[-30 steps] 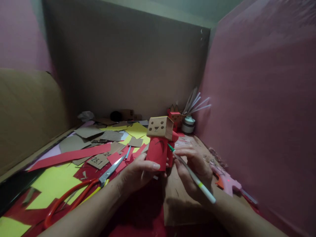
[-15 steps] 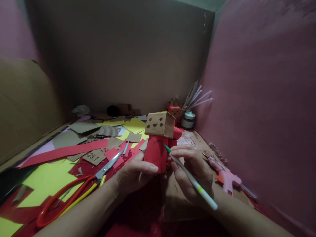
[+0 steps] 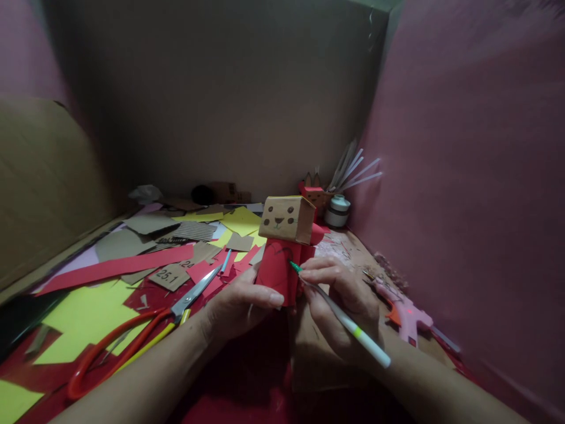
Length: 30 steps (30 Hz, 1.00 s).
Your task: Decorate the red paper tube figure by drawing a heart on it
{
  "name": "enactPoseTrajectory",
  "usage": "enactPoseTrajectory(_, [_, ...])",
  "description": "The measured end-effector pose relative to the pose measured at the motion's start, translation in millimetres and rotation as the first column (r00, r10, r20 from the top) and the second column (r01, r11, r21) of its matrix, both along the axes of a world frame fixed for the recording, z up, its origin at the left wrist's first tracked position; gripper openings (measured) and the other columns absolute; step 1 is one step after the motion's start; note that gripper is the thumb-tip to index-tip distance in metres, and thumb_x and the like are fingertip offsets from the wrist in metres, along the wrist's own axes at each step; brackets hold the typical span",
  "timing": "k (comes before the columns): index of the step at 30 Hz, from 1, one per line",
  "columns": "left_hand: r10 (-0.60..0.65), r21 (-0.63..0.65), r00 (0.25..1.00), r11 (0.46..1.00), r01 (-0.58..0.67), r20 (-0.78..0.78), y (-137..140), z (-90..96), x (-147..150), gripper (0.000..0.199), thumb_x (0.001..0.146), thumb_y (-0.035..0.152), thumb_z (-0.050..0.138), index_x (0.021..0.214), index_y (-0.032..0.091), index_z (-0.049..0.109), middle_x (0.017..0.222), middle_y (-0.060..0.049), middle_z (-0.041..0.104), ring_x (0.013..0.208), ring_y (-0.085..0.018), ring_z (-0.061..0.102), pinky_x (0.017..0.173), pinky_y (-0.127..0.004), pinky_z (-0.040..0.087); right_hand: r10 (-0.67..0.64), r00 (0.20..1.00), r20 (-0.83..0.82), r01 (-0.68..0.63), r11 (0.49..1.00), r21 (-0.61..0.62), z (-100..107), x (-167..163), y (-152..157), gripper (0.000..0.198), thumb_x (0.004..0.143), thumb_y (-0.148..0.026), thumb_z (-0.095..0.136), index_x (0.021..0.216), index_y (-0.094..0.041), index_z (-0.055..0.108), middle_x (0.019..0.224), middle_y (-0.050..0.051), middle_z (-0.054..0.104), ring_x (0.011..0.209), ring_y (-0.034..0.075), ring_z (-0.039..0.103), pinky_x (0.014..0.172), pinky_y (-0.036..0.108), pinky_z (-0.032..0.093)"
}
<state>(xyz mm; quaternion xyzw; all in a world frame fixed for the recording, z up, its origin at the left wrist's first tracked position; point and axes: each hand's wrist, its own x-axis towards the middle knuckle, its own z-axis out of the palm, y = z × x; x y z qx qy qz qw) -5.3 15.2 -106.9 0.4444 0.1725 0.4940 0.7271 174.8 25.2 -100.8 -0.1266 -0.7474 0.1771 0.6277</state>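
Gripped by its lower body in my left hand [image 3: 251,300] is a paper figure [image 3: 279,272], with a red body and a box-shaped brown cardboard head. Dark eyes, spots and a mouth are drawn on the head. A dark curved line runs across the upper part of the red body. Between the thumb and fingers of my right hand [image 3: 342,306] sits a white felt-tip pen [image 3: 353,327] with a green tip and a yellow-green band. Its tip is at the right part of the red body; whether it touches the paper I cannot tell.
Red-handled scissors [image 3: 150,324] lie at left among yellow paper [image 3: 88,321], a red paper strip [image 3: 119,268] and cardboard scraps. A pink glue gun [image 3: 406,312] lies at right. Behind stand a small jar [image 3: 338,212], white sticks [image 3: 359,168] and another red-and-cardboard figure [image 3: 312,193].
The pen tip has shifted slightly down and left along the red body. The figure has stayed nearly in place in my left hand; the whole view has shifted a little.
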Motion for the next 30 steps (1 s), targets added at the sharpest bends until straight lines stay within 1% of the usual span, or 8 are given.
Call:
enactPoseTrajectory(3, [0.004,-0.021,1.000,1.000,-0.004,-0.015,-1.0,0.4,-0.7,0.031,0.066,0.013,0.080,0.097,0.014,0.075,0.083,-0.004,0.080,0.072,-0.019,0.074,0.074,-0.027,0.058,0.024,1.000,0.019,-0.024,1.000,-0.014,-1.1,0.6,0.6,0.033,0.089,0.002,0.059,0.109,-0.022,0.068,0.100,0.004,0.069,0.093,0.017,0.069,0.075,0.030,0.057])
enactPoseTrajectory(8, [0.009,-0.033,0.999,0.999,-0.010,-0.038,-1.8,1.7,0.4,0.036,0.064,0.015,0.082,0.099,0.014,0.075,0.086,-0.006,0.080,0.078,-0.021,0.075,0.076,-0.029,0.057,-0.009,1.000,0.016,0.009,1.000,-0.021,-0.3,1.1,2.9,0.031,0.093,-0.003,0.061,0.113,-0.026,0.067,0.097,0.001,0.068,0.087,0.015,0.067,0.068,0.026,0.056])
enactPoseTrajectory(12, [0.018,-0.016,0.999,1.000,-0.019,-0.047,-1.8,2.6,0.8,0.031,0.065,0.017,0.082,0.095,0.013,0.076,0.085,-0.008,0.080,0.077,-0.021,0.074,0.075,-0.029,0.056,-0.020,1.000,0.017,0.020,0.999,-0.027,0.5,0.4,2.9,0.030,0.094,-0.004,0.061,0.113,-0.026,0.068,0.097,0.001,0.068,0.086,0.014,0.067,0.070,0.026,0.057])
enactPoseTrajectory(15, [0.025,-0.021,0.998,0.999,-0.026,-0.049,-2.0,3.8,0.7,0.035,0.064,0.016,0.082,0.098,0.013,0.076,0.082,-0.007,0.080,0.077,-0.023,0.075,0.076,-0.031,0.057,0.001,1.000,0.006,-0.001,0.999,-0.038,-0.3,-0.2,1.0,0.029,0.093,-0.003,0.060,0.112,-0.025,0.068,0.097,0.002,0.068,0.090,0.015,0.068,0.072,0.028,0.056])
enactPoseTrajectory(19, [0.021,-0.029,0.999,0.999,-0.022,-0.047,-2.3,5.6,1.4,0.040,0.064,0.013,0.081,0.103,0.015,0.073,0.077,-0.005,0.077,0.072,-0.023,0.074,0.075,-0.034,0.058,0.008,1.000,0.004,-0.008,0.997,-0.071,-0.6,-0.3,-2.4,0.028,0.092,-0.001,0.060,0.107,-0.024,0.069,0.098,0.004,0.069,0.095,0.019,0.069,0.074,0.031,0.056])
enactPoseTrajectory(23, [0.032,-0.016,0.999,0.999,-0.033,-0.030,-2.7,6.5,1.7,0.043,0.063,0.012,0.081,0.105,0.016,0.073,0.079,-0.004,0.077,0.072,-0.022,0.074,0.074,-0.033,0.059,-0.024,0.999,0.038,0.025,1.000,-0.018,2.0,0.1,-3.6,0.027,0.092,-0.002,0.059,0.106,-0.024,0.068,0.095,0.003,0.070,0.089,0.018,0.070,0.072,0.032,0.057])
enactPoseTrajectory(27, [0.063,-0.045,0.997,0.997,-0.065,-0.041,-4.3,7.6,1.1,0.041,0.062,0.012,0.083,0.101,0.015,0.073,0.085,-0.006,0.079,0.075,-0.021,0.073,0.071,-0.029,0.057,-0.051,0.999,0.005,0.052,0.998,-0.045,3.8,0.0,-3.0,0.025,0.093,-0.005,0.061,0.107,-0.025,0.068,0.091,0.001,0.070,0.079,0.015,0.068,0.065,0.029,0.057])
enactPoseTrajectory(30, [0.089,-0.070,0.995,0.993,-0.093,-0.054,-5.0,7.4,1.3,0.044,0.060,0.011,0.084,0.102,0.016,0.072,0.089,-0.007,0.079,0.078,-0.021,0.073,0.074,-0.029,0.057,-0.042,0.999,0.015,0.043,0.998,-0.037,2.9,0.3,-2.2,0.028,0.093,-0.004,0.060,0.109,-0.026,0.068,0.094,0.001,0.070,0.077,0.015,0.067,0.063,0.027,0.056])
